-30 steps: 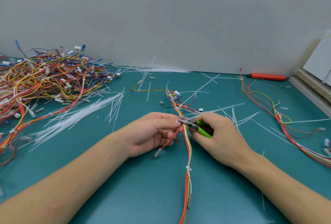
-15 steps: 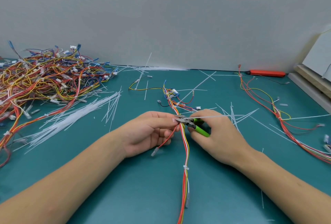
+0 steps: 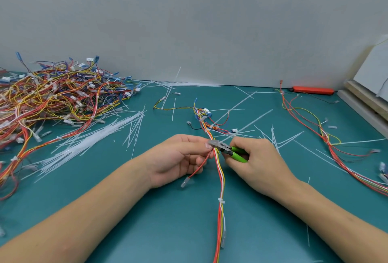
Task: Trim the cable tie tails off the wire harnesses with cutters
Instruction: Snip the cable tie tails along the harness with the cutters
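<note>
So, head view only. Left hand (image 3: 178, 157) pinches the wire harness (image 3: 219, 170) at mid-desk, fingers curled round the bundle, one red lead with a clear terminal dangling below the palm. Right hand (image 3: 258, 162) grips the green-handled cutters (image 3: 225, 149), handles squeezed into the palm; the metal nose touches the bundle right beside the left fingertips (image 3: 206, 144). Can't tell whether the blades are parted or already closed on a tail, too small.

Risk: the blades sit against the coloured wires, so if the nose is angled slightly into the bundle the snip could nick insulation rather than just the tie tail. The left fingertips are also just beside the blades, so a slip could pinch skin. A cut tail could fly off into the loose cable tie tails (image 3: 90, 143) already scattered on the desk.

Orientation: the harness's long axis runs from the near desk edge away toward the back wall, branching end with connectors far, straight trunk near, a trimmed tie (image 3: 221, 201) lower down. Cutters lie crosswise to it, nose pointing left.

Pile of harnesses (image 3: 52, 99) at the far-left corner; another harness (image 3: 327, 141) along the right side; an orange tool (image 3: 310, 90) at the back edge.
</note>
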Available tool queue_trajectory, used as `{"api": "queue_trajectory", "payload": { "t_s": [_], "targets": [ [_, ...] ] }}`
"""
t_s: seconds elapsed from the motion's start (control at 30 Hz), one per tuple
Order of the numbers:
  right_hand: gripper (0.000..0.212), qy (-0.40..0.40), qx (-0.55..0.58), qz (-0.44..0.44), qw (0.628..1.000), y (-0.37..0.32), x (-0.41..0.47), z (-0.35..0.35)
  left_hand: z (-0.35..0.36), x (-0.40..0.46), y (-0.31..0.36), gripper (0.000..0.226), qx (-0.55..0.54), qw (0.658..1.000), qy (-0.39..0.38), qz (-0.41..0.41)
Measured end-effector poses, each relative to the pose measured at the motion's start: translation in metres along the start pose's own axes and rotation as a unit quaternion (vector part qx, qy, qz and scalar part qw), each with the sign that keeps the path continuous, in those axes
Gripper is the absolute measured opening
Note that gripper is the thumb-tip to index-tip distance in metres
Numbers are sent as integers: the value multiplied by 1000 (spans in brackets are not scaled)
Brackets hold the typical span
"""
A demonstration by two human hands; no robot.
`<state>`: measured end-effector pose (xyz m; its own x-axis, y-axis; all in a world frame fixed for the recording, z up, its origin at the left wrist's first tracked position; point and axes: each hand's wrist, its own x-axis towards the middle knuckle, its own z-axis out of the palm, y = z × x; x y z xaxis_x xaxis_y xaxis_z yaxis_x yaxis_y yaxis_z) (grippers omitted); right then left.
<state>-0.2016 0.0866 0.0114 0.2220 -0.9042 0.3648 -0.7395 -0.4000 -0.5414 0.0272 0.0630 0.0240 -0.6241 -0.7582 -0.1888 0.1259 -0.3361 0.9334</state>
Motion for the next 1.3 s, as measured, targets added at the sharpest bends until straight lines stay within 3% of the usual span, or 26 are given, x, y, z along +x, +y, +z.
{"api": "queue_trajectory", "payload": {
  "t_s": [0.83,0.97,1.3],
  "targets": [
    [8,-14,10,-27,999,1,2,-1,0,2,0,9,4,1000,-1,-2],
    [25,-17,-4,5,1000,2,2,-2,-1,1,0,10,0,1000,-3,-3],
    [25,-15,16,1,1000,1,0,-1,3,-3,2,9,14,1000,-3,-4]
  ]
}}
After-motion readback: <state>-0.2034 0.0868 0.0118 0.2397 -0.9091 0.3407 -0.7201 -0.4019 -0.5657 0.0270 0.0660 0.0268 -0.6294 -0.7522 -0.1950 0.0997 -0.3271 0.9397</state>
